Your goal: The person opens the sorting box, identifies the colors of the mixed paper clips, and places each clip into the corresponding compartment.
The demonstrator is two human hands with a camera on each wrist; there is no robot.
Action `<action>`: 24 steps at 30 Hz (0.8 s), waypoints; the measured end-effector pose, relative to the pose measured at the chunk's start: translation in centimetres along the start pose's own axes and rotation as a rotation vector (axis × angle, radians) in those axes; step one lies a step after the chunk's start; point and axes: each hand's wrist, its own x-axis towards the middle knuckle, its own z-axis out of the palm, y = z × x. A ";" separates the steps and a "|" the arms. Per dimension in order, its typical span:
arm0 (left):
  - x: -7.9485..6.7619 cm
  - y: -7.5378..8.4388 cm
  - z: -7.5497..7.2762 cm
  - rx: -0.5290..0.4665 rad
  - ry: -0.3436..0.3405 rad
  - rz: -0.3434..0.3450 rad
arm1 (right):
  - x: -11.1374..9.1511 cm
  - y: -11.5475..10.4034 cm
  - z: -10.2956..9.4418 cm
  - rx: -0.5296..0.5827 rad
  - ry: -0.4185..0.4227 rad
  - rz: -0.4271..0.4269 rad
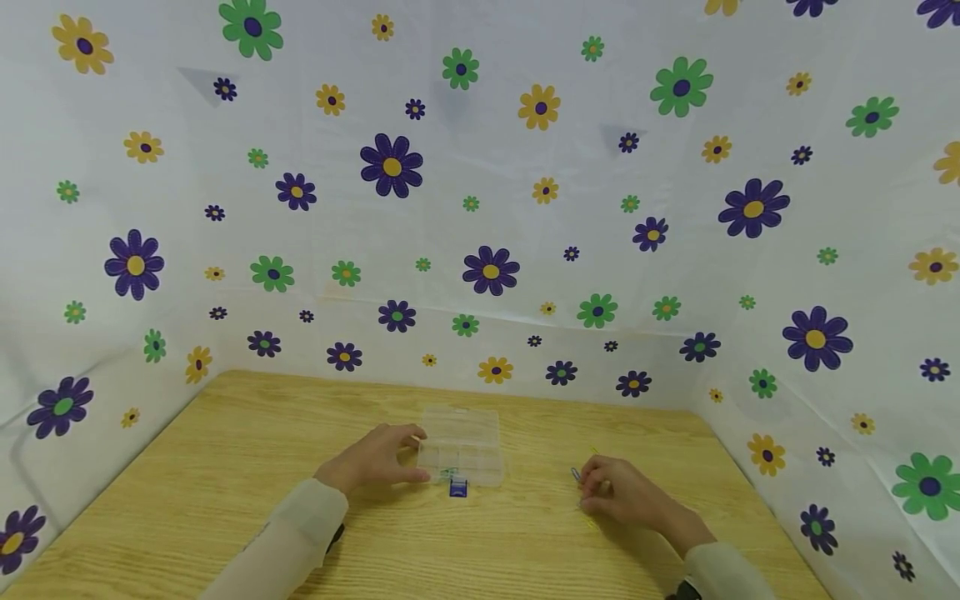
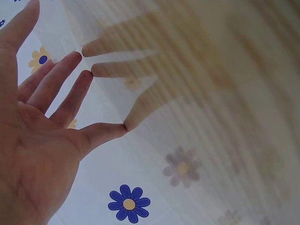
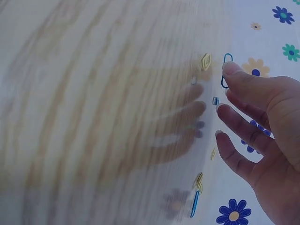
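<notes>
My right hand [image 1: 622,492] pinches a blue paper clip [image 3: 225,84] between thumb and finger, just above the table. Near it lie a yellow paper clip [image 3: 206,62], a small shiny blue-and-silver piece [image 3: 215,101], further yellow clips [image 3: 199,182] and another blue paper clip [image 3: 194,205]. With fingers spread, my left hand [image 1: 378,458] is at the left side of a clear plastic compartment box [image 1: 480,429]; in the left wrist view its fingertips meet the table surface. Green clips [image 1: 448,473] sit in the box's front left area. A dark blue binder clip [image 1: 458,488] shows at its front edge.
The wood-grain table [image 1: 517,550] is glossy and reflects both hands. White flower-printed sheets [image 1: 495,225] rise at the back and on both sides. The box stands toward the back middle of the table.
</notes>
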 end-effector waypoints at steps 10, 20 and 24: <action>-0.1 0.3 0.0 0.009 0.003 -0.029 | 0.8 -0.4 -0.1 0.055 -0.010 0.048; 0.0 0.1 0.1 0.012 0.001 -0.031 | 1.5 -0.8 0.1 0.026 -0.015 0.014; 0.1 0.0 0.0 0.006 -0.002 -0.014 | 1.8 -1.1 0.2 0.006 -0.004 -0.014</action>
